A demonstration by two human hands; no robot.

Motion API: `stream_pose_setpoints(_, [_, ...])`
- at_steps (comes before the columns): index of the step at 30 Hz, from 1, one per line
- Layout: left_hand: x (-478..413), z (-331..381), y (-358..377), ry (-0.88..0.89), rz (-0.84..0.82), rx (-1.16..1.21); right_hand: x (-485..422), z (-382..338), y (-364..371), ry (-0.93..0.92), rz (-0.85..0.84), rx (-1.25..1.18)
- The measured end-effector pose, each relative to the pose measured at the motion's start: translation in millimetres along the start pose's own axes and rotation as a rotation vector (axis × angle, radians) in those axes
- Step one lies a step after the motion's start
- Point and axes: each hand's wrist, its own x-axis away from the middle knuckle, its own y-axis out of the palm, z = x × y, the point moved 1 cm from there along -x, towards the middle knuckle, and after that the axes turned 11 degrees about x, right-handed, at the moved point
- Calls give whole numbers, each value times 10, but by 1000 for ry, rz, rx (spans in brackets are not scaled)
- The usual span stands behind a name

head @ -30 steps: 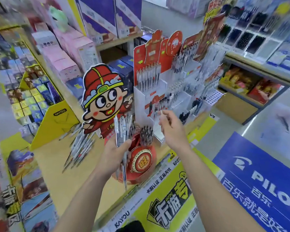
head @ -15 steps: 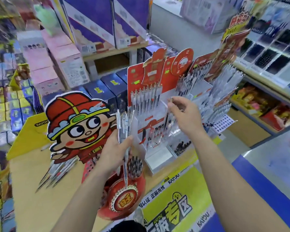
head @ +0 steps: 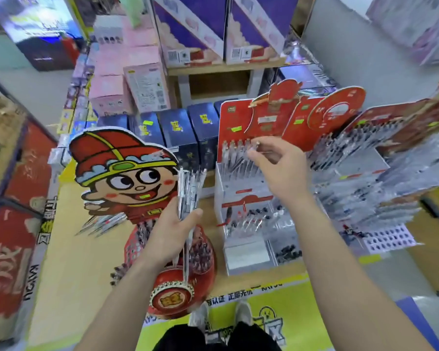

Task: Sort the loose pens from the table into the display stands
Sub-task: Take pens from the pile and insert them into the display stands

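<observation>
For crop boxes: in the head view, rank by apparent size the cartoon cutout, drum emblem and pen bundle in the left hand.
1. cartoon cutout
2. pen bundle and drum emblem: alike, bundle nearer, unranked.

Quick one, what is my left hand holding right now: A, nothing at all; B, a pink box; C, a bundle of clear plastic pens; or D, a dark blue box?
C: the left hand grips a bundle of clear plastic pens, their tops fanning above the thumb, while the right hand pinches a single pen at the red-and-white cardboard display stand.
</observation>
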Motion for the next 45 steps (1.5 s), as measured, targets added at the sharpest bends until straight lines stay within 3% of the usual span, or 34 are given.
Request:
stream_pose_setpoints(12, [226, 36, 311, -61, 200, 45, -167, 204, -13, -90, -141, 2])
stream_pose_setpoints(18, [247, 44, 373, -66, 223, 57, -156, 221, 28, -152, -212, 83])
stream_pose_setpoints(30, [166, 89, 290, -28, 124, 67, -65, 96, 374, -155, -154, 244])
stream_pose_setpoints(45, [98, 148, 317, -14, 13, 184, 46, 122, 363, -128, -83, 224])
